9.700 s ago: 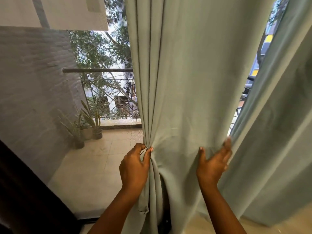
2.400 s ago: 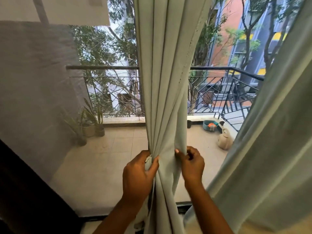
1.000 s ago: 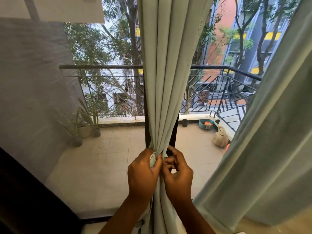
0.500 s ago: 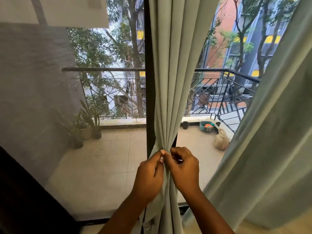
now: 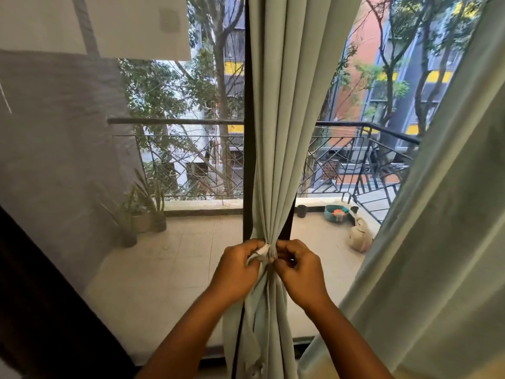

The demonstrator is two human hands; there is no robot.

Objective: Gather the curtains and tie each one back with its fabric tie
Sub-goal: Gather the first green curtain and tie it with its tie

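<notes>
A pale green curtain (image 5: 281, 119) hangs in the middle, bunched into narrow folds in front of a dark door frame. At its waist my left hand (image 5: 235, 272) grips the gathered cloth and pinches a short whitish end of the fabric tie (image 5: 259, 251). My right hand (image 5: 302, 269) sits close against the bundle from the right, fingers curled and pinching at the same spot. How the tie runs behind the folds is hidden. A second green curtain (image 5: 442, 228) hangs loose along the right side.
A sheer mesh screen (image 5: 62, 160) covers the left. Beyond the glass lies a tiled balcony with a metal railing (image 5: 355, 160), potted plants (image 5: 147, 214), a teal bowl (image 5: 336, 213) and a pale jug-shaped pot (image 5: 360, 237).
The middle curtain went from spread wide to a tight bundle. My right hand came in beside the left, and a whitish tie end now shows between them. The view shifted slightly left.
</notes>
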